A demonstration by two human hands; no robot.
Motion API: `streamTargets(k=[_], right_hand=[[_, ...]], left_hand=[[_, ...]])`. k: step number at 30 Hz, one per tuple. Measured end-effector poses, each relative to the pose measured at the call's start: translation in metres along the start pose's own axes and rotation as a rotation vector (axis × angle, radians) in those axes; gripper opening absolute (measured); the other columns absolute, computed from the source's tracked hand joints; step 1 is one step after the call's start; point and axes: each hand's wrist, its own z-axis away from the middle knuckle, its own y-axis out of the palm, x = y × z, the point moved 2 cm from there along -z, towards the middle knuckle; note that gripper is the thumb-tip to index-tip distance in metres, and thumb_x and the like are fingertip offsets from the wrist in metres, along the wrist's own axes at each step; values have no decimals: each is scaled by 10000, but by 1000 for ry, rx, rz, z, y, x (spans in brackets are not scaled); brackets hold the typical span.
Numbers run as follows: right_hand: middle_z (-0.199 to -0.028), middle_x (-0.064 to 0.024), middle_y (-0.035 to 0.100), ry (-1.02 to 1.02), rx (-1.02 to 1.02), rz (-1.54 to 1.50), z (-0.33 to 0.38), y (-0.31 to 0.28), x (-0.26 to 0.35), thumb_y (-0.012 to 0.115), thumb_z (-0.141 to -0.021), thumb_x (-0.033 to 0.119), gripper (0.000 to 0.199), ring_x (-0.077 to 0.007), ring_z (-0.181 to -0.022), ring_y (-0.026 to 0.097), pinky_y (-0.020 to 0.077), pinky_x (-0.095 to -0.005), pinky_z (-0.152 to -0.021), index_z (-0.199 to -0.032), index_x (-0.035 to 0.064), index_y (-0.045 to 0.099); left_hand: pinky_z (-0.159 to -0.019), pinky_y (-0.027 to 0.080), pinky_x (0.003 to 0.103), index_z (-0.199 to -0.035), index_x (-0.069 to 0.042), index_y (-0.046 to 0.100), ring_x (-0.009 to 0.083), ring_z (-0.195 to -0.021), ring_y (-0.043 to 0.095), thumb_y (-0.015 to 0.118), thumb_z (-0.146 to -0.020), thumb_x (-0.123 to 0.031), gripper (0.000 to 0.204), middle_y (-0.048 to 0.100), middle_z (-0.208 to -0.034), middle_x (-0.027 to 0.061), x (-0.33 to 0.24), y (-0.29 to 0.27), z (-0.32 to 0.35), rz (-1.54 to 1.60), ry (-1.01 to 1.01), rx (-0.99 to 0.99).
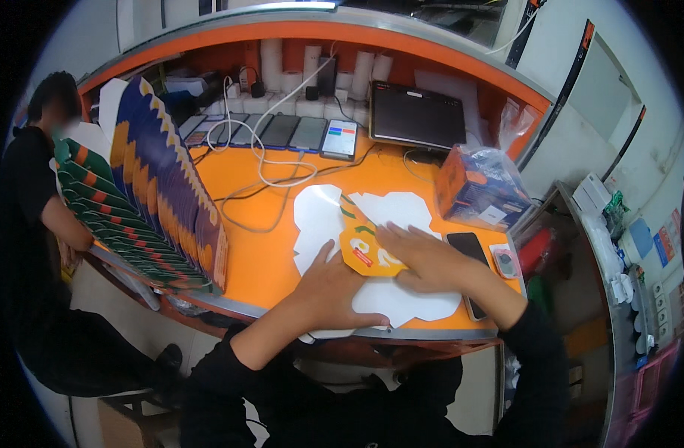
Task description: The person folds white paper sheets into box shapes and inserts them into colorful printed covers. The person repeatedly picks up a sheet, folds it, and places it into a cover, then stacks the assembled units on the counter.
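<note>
A die-cut sheet of white card [318, 216] with scalloped edges lies on the orange desk in front of me. One part of it is folded over, showing a yellow printed panel [363, 255] with white and green shapes. My left hand [331, 287] rests on the card at the panel's left side, thumb stretched out toward the near edge. On the panel's right side lies my right hand [424, 257], fingers extended and pressing flat. Neither hand grips anything that I can see. Part of the card is hidden under both hands.
Printed card pieces [155, 172] stand in tall rows at left, beside a person [36, 224] in black. Several phones [339, 140], white cables [263, 149] and a dark laptop-like device [418, 116] sit behind. A wrapped box [480, 187] and a black phone [469, 250] are at right.
</note>
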Motion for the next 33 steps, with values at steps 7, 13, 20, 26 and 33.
streamTargets(k=[7,13,20,26,33], right_hand=[[-1270,-182,510,39,-228,-190,21,-22,10,472,-799,81,540,-311,-1123,522,377,-383,-987,-1336,71,417],[-1135,-169,591,-12,-698,10,61,-47,19,646,-735,50,514,-295,-994,595,470,-346,-862,-1233,60,518],[-1094,-163,581,357,-559,-1549,47,0,-34,768,-691,152,546,-236,-953,605,516,-364,-816,-1156,-11,532],[-933,-175,627,558,-388,-516,22,-36,-29,682,-760,189,419,-222,-837,620,487,-278,-721,-1088,-55,589],[-1415,-231,292,-95,9,-575,29,-22,3,652,-789,267,802,-326,-1254,397,353,-355,-1007,-1437,113,205]], left_hand=[[-1053,261,460,-1224,-10,440,380,-1242,361,773,-685,-284,690,383,-1310,198,17,-22,2,390,-137,-798],[-769,454,351,-1010,-37,612,338,-905,573,677,-794,-245,307,605,-940,158,1,-92,32,250,9,-643],[-870,415,382,-1180,83,462,329,-1012,542,583,-852,-120,404,554,-1080,256,10,-44,37,452,-240,-928],[-1052,281,434,-1301,-15,442,327,-1265,353,466,-860,-130,457,418,-1345,181,14,-1,15,-49,225,-313],[-1023,305,435,-1190,4,517,325,-1246,377,481,-805,-157,419,459,-1325,160,14,-3,12,8,214,-299]])
